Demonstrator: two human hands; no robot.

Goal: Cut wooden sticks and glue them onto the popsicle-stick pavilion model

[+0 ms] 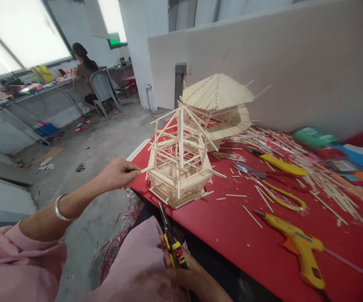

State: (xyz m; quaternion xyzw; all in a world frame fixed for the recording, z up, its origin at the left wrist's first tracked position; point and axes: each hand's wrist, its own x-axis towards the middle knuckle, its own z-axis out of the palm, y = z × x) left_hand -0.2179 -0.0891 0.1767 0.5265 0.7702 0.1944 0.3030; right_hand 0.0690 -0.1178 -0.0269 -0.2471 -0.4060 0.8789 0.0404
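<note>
A pavilion-like frame of thin wooden sticks [181, 155] stands upright at the near edge of the red table [200, 226]. My left hand [118, 172] is closed at its left side, thumb and fingers pinching a wooden stick [146, 169] that juts out from the frame's lower railing. Below the table edge, over my lap, my right hand [184, 268] is wrapped around the yellow-and-black handles of a pair of pliers [172, 243]. Their dark jaws point up toward the base of the frame, apart from it.
Behind stands a second stick model with a covered roof [217, 92]. Scissors [272, 180], a yellow-handled cutter [278, 162] and a yellow glue gun [297, 243] lie to the right among loose sticks [335, 191]. A person [87, 71] sits at a far table.
</note>
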